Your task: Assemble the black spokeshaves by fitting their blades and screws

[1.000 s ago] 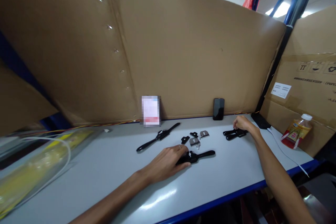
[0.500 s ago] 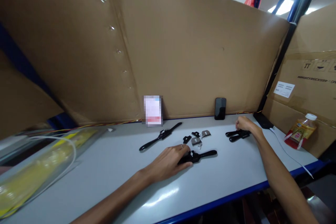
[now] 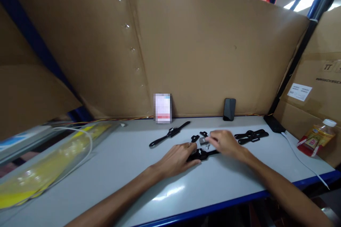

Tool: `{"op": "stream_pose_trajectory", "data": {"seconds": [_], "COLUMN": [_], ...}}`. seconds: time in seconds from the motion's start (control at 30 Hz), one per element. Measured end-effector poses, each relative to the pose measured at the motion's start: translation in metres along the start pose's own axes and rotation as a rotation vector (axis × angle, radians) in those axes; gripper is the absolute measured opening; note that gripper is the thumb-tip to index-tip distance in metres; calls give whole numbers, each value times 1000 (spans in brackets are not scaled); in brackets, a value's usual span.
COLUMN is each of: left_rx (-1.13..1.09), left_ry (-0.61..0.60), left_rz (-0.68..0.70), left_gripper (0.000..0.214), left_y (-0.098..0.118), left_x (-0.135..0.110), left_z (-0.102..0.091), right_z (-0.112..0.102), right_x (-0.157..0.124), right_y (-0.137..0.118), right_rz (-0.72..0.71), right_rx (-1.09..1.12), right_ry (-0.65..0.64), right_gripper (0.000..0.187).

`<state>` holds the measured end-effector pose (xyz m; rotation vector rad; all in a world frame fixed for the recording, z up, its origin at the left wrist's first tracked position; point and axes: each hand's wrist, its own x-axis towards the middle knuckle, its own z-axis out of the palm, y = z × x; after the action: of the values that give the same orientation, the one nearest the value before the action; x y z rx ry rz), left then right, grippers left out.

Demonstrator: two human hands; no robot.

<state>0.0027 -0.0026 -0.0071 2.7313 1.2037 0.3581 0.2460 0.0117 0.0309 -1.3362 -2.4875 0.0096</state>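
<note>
My left hand (image 3: 178,158) lies over the left handle of a black two-handled tool (image 3: 206,154) on the grey table (image 3: 128,170), fingers closed down on it. My right hand (image 3: 226,143) hovers just right of it, over the tool's right handle, fingertips at a cluster of small black and grey parts (image 3: 203,139); its fingers are smeared by motion. A second black two-handled tool (image 3: 170,133) lies behind and to the left. A pair of the same tools (image 3: 252,136) lies at the right, untouched.
A cardboard wall (image 3: 199,53) backs the table, with a phone (image 3: 229,109) and a small card (image 3: 162,108) leaning on it. At the right are a bottle (image 3: 317,138), a white cable (image 3: 302,159) and boxes. A clear bag with yellow contents (image 3: 50,165) lies at the left.
My right hand let go of the pair of tools at the right and moved left to the small parts in the middle. My left hand stayed on its tool. The view shifted slightly.
</note>
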Motion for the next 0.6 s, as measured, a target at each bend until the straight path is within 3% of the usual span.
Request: {"op": "stream_pose_trajectory", "data": {"seconds": [0.07,0.17,0.37,0.6], "left_rx": [23,36,8,1], "left_ry": [0,9,5,29], "left_rz": [12,23,32,64], "left_gripper": [26,24,35,44], "left_y": [-1,-2,1,-2], "left_x": [0,1,2,2], "left_z": [2,4,0,2], "right_z": [16,28,22,24], "right_x": [-5,-11,-9,-10], "right_y": [-31,-50,-36,-33], "right_rz": [-130,-171,-52,-104], "right_rx": [11,-18,-34,-54], "right_ry": [-92,-139,-142,-128], "right_gripper": [32,32,26,23]}}
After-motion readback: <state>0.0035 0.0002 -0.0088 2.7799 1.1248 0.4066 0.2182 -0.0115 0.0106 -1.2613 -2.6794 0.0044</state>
